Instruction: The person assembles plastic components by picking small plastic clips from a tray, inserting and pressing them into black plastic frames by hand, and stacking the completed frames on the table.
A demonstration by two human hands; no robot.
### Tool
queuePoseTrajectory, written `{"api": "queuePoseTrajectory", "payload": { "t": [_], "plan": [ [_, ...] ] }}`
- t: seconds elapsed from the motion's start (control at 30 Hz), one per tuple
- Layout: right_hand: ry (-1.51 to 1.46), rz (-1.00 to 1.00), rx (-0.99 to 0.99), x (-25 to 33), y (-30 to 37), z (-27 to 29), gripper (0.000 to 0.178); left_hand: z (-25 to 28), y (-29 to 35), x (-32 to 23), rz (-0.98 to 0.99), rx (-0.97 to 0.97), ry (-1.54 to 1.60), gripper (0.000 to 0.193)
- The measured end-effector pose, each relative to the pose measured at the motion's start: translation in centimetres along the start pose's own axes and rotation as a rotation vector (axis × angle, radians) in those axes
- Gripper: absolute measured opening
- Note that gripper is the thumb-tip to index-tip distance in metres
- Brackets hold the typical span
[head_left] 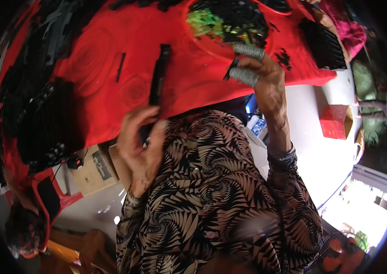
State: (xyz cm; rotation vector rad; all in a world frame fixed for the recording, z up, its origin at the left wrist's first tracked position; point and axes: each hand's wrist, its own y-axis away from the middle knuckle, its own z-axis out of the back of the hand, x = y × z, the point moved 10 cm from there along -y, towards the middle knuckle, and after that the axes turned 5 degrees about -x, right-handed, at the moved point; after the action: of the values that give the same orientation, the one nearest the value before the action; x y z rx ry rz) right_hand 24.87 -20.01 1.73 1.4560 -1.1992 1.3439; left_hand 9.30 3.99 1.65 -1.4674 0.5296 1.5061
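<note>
My left hand (141,144) is closed on the lower end of a long, narrow black strip (158,75). The strip points away from me over the red tablecloth (100,73). My right hand (259,75) is raised at the near rim of a round red basin (207,48), with grey knitted covers on two fingers. A small dark piece (230,68) is pinched between its fingertips; its kind is too small to make out. Inside the basin lie many small black pieces (241,20) and a patch of green and yellow ones (205,23).
Stacked black parts (49,118) crowd the table's left side. A thin black strip (121,67) lies mid-table, and a black ribbed stack (323,43) stands far right beside another person's pink sleeve (346,27). Cardboard boxes (93,171) and a red box (336,122) sit below table level.
</note>
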Motion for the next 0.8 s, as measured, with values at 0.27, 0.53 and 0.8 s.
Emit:
{"api": "queuePoseTrajectory", "payload": {
  "t": [0.27, 0.53, 0.8],
  "plan": [
    [-0.067, -0.077, 0.191, -2.1, 3.3, -8.5, 0.05, -5.7, 0.2, 2.8, 0.428, 0.166, 0.624, 0.031],
    [0.218, 0.203, 0.237, -1.4, 4.2, -9.9, 0.052, -3.9, 0.6, 3.9, 0.344, 0.099, 0.576, 0.018],
    [0.225, 0.289, 0.219, 0.4, 4.3, -8.4, 0.061, -2.5, -0.1, 2.4, 0.071, 0.105, 0.343, 0.021]
  ]
}}
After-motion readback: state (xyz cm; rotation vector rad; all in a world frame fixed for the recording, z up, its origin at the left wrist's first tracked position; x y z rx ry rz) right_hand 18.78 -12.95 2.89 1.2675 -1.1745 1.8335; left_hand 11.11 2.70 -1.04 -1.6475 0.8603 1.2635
